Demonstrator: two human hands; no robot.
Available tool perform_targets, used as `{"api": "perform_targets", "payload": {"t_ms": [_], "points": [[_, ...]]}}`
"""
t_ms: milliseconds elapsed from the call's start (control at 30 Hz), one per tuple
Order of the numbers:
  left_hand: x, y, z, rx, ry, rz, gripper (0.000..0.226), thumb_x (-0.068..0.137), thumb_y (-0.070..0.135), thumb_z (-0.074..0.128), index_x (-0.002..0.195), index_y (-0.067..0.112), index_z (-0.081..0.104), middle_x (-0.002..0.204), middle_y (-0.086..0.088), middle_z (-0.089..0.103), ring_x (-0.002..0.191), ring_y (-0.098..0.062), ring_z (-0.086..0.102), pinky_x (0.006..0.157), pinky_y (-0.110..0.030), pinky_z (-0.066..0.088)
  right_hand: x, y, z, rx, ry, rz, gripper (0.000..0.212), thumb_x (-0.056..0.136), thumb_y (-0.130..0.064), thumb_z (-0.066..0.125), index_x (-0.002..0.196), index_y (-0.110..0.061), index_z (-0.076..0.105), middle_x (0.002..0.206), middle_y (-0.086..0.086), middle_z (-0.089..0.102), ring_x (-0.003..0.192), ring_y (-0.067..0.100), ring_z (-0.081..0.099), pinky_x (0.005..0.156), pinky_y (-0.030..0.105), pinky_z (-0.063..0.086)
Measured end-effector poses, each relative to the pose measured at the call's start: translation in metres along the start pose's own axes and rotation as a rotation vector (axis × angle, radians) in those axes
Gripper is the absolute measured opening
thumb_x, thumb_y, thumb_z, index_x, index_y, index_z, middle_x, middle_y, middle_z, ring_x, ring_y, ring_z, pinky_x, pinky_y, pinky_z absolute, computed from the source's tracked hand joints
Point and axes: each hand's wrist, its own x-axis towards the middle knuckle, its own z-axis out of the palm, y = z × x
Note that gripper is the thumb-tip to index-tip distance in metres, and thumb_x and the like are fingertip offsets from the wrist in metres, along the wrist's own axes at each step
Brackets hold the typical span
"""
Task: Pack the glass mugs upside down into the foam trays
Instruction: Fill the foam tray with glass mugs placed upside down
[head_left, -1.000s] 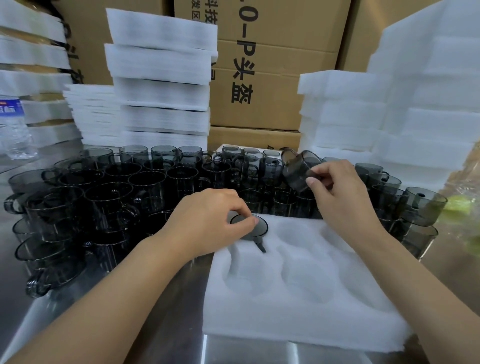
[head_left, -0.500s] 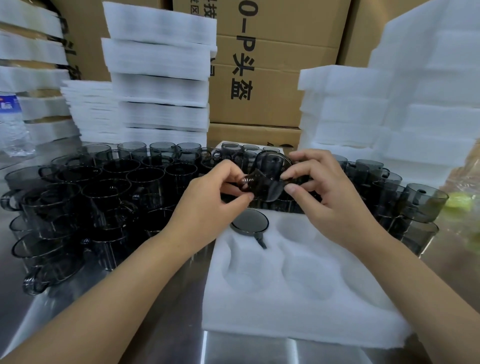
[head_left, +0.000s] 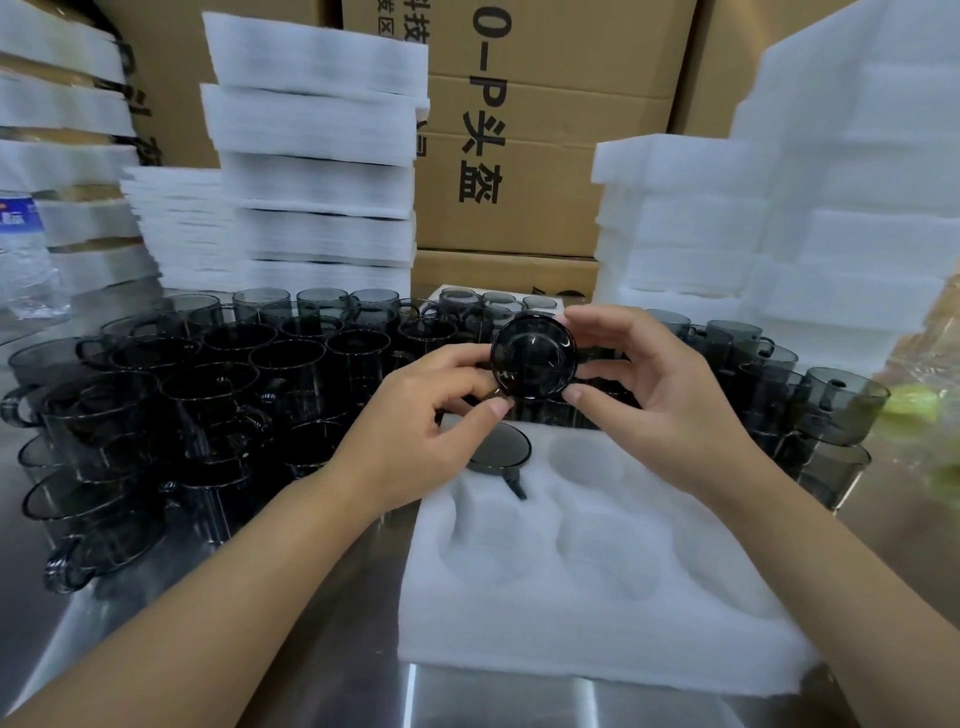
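Both hands holding held mug (head_left: 532, 358) in air over far edge of foam tray (head_left: 597, 623), base facing camera. Left hand (head_left: 415, 415) pinching its lower left side, thumb against fingers; right hand (head_left: 665, 395) curling fingertips round its right side. Packed mug (head_left: 498, 449) sitting upside down in far-left pocket, handle pointing toward wearer. Advice: turning rim fully down, matching that handle direction, lowering straight into empty pocket (head_left: 587, 457) just beside, pressing lightly on base. Risk: glass knocking packed mug or loose mugs (head_left: 234, 374) crowding tray edge
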Motion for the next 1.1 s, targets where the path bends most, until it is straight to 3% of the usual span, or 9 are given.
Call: {"api": "perform_targets", "payload": {"t_ms": [100,200,267,367,433,567,733,900,1100], "points": [[0.000,0.001,0.000,0.015,-0.012,0.002,0.011,0.085,0.010,0.066,0.075,0.013,0.071,0.124,0.005,0.058,0.098,0.004,0.060,0.078,-0.005,0.042,-0.001,-0.001,0.000,-0.018,-0.023,-0.010,0.048,0.079,-0.002,0.063,0.120,-0.026,0.057,0.122,-0.006,0.062,0.121,0.013,0.054,0.099,0.030,0.046],[0.001,0.003,0.002,-0.079,-0.003,-0.059,0.026,0.083,0.004,0.069,0.075,0.029,0.070,0.128,0.002,0.057,0.099,0.002,0.061,0.076,-0.010,0.045,0.000,-0.002,-0.001,-0.019,-0.047,0.006,0.051,0.078,-0.005,0.067,0.126,-0.020,0.056,0.125,-0.006,0.061,0.123,0.013,0.053,0.103,0.032,0.044],[0.001,0.003,0.004,-0.154,-0.006,-0.112,0.029,0.082,0.007,0.072,0.074,0.035,0.072,0.126,0.006,0.058,0.096,0.003,0.061,0.076,-0.012,0.045,0.000,-0.001,-0.002,-0.025,-0.060,0.036,0.053,0.077,-0.011,0.070,0.127,-0.022,0.056,0.125,-0.008,0.061,0.122,0.012,0.053,0.104,0.033,0.044],[0.002,0.003,0.005,-0.201,-0.013,-0.186,0.021,0.076,0.022,0.079,0.070,0.042,0.075,0.123,0.007,0.060,0.108,0.001,0.059,0.079,-0.017,0.045,0.000,0.000,-0.002,-0.032,-0.055,0.079,0.051,0.075,-0.026,0.074,0.123,-0.027,0.058,0.121,-0.011,0.062,0.120,0.010,0.055,0.103,0.034,0.044],[0.003,0.005,0.004,-0.207,-0.028,-0.206,0.013,0.069,0.031,0.076,0.075,0.043,0.075,0.124,0.010,0.059,0.111,-0.001,0.059,0.081,-0.020,0.048,0.001,0.000,-0.001,-0.017,-0.021,0.095,0.048,0.070,-0.036,0.076,0.115,-0.033,0.059,0.116,-0.012,0.065,0.115,0.009,0.059,0.100,0.034,0.045],[0.002,0.011,0.005,-0.294,-0.108,-0.184,0.025,0.068,0.027,0.075,0.088,0.043,0.075,0.129,0.013,0.054,0.110,0.002,0.059,0.083,-0.015,0.049,0.004,0.001,-0.003,-0.018,0.118,0.138,0.040,0.063,-0.044,0.078,0.100,-0.040,0.064,0.102,-0.016,0.070,0.098,0.006,0.066,0.090,0.032,0.051],[-0.002,0.017,0.007,-0.381,-0.222,-0.191,0.034,0.076,0.006,0.076,0.098,0.030,0.073,0.131,0.013,0.053,0.106,-0.007,0.065,0.086,-0.016,0.050,0.004,0.001,-0.006,-0.091,0.201,0.147,0.014,0.078,-0.027,0.074,0.091,-0.034,0.071,0.088,-0.013,0.073,0.086,0.007,0.068,0.083,0.031,0.055],[-0.004,0.019,0.006,-0.378,-0.266,-0.218,0.043,0.078,-0.001,0.073,0.095,0.038,0.075,0.127,0.006,0.058,0.108,-0.009,0.064,0.085,-0.021,0.053,0.006,-0.001,-0.008,0.041,0.150,0.231,0.018,0.083,-0.014,0.070,0.090,-0.030,0.073,0.090,-0.010,0.075,0.089,0.007,0.069,0.082,0.024,0.055],[-0.002,0.021,0.008,-0.485,-0.220,-0.263,0.029,0.071,0.008,0.070,0.081,0.034,0.075,0.099,0.007,0.073,0.098,-0.009,0.068,0.078,-0.019,0.052,0.007,0.001,-0.013,0.231,0.164,0.319,0.021,0.059,-0.037,0.075,0.077,-0.026,0.078,0.079,0.001,0.075,0.072,0.016,0.069,0.063,0.031,0.057]]}}
